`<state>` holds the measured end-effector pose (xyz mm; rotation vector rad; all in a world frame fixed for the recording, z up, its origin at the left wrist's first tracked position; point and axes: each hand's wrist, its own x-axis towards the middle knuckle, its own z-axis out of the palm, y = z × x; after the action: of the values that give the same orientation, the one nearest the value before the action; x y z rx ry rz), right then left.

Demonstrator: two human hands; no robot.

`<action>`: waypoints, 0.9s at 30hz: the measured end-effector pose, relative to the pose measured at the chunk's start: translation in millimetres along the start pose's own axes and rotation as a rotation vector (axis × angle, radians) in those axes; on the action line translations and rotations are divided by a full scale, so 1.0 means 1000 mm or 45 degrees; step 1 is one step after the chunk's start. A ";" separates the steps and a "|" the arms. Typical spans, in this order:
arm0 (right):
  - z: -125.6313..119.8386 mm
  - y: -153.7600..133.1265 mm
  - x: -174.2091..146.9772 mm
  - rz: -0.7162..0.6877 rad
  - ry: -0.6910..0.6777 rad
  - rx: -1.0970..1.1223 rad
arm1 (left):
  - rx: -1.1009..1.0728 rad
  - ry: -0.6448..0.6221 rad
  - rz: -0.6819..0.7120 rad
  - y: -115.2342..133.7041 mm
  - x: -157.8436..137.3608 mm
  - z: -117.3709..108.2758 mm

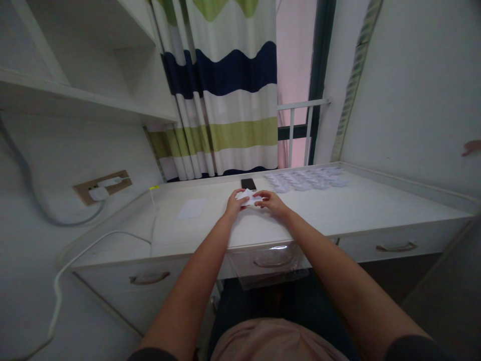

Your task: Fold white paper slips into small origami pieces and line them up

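Observation:
A small folded piece of white paper [248, 196] is held just above the desk, between my two hands. My left hand [235, 203] grips its left side, thumb on top. On the right side, my right hand [271, 201] pinches the paper with thumb and fingers. The exact shape of the folds is too small to make out. Behind the hands lies a dark phone [248, 184]. Flat on the desk to the left rests a white sheet of paper [192, 208]. Rows of several folded white paper pieces [306, 179] cover the back right of the desk.
The white desk [356, 200] has drawers with handles [396, 247] along its front. Clear plastic [259, 265] hangs over the front edge. A white cable [112, 233] crosses the left side, near a wall socket [103, 186]. Another person's hand [471, 147] shows at the far right.

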<state>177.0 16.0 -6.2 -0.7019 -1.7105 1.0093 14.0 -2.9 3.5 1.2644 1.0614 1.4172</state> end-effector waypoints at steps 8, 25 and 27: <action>0.000 -0.003 0.000 0.025 0.032 0.089 | -0.003 -0.041 0.040 0.001 -0.001 -0.001; 0.000 -0.019 -0.008 0.238 0.044 0.256 | 0.074 0.031 -0.014 0.001 0.001 0.000; -0.001 -0.018 -0.007 0.274 0.061 0.258 | 0.158 0.050 0.075 0.000 0.001 0.001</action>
<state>180.2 1.7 6.1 -0.7821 -1.4884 1.2845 14.5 -1.6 4.0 1.3717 1.1625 1.4443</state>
